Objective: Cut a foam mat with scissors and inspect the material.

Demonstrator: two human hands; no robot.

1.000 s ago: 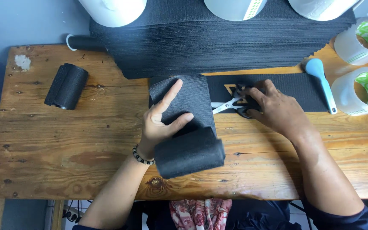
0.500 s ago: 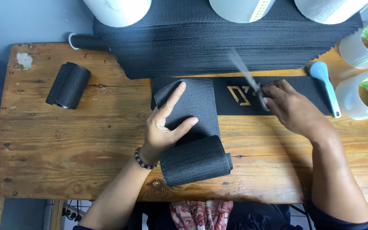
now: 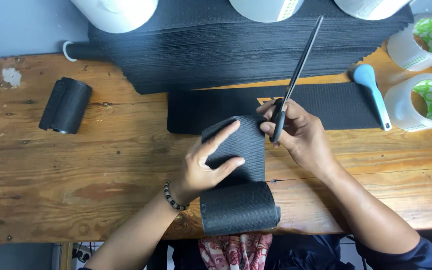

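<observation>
My left hand (image 3: 207,166) lies flat with spread fingers on the unrolled end of a black mesh roll (image 3: 238,207) near the wooden table's front edge. My right hand (image 3: 300,134) grips black scissors (image 3: 296,75) by the handle, blades closed and pointing up and away toward the back. Its fingertips touch the far right corner of the unrolled mesh strip (image 3: 248,145). A cut black mesh piece (image 3: 326,102) lies flat just behind the hands.
A tall stack of black mesh sheets (image 3: 236,47) fills the back of the table (image 3: 76,200). A small black roll (image 3: 66,105) lies at left. A light blue scoop (image 3: 373,92) and two tape rolls (image 3: 421,102) sit at right. White rolls line the back edge.
My right hand lifted the scissors off the strip and swung the blades upright toward the back. The left hand stayed pressed on the mesh; the view shifted so the roll sits lower.
</observation>
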